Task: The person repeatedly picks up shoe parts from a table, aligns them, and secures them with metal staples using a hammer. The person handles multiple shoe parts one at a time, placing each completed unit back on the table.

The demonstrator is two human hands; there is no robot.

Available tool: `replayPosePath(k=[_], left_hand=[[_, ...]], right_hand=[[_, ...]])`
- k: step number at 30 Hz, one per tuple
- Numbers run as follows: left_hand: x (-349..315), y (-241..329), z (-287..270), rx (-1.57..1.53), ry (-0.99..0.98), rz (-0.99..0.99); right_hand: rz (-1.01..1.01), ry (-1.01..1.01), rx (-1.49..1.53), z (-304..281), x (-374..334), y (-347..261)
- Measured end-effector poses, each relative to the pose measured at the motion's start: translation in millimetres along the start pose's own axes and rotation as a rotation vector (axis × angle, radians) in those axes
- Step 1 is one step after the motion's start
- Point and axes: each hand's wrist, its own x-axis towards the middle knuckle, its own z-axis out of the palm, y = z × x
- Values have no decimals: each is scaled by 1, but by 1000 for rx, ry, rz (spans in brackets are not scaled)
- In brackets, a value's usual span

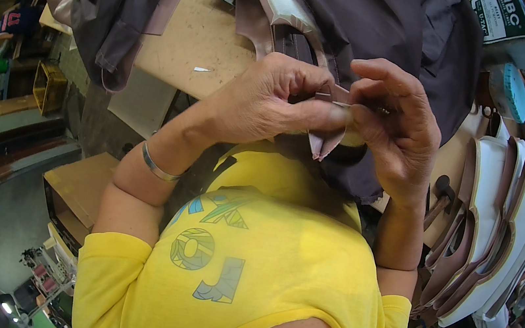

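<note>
While the left hand (285, 94) pinches a mauve, pointed, leather-like piece (325, 144) on the wearer's side of the flat tan tabletop (189, 41), the right hand (400, 126) curls narrowly beside it, its grip unclear. Dark-brown, creased cloth (392, 35) drapes over the tabletop.

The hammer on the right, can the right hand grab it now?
Probably yes: the hammer has its head uncovered beside the right forearm, though the right hand is busy at the mauve piece.
</note>
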Motion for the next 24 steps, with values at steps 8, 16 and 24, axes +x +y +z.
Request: replayPosePath(k=[8, 16, 24], left_hand=[[0, -3, -10, 483, -154, -117], [-2, -6, -7, 592, -132, 25], [2, -15, -5, 113, -112, -124]], right_hand=[[9, -47, -22, 1, -3, 1], [46, -43, -43, -1, -4, 0], [44, -33, -99, -3, -5, 1]])
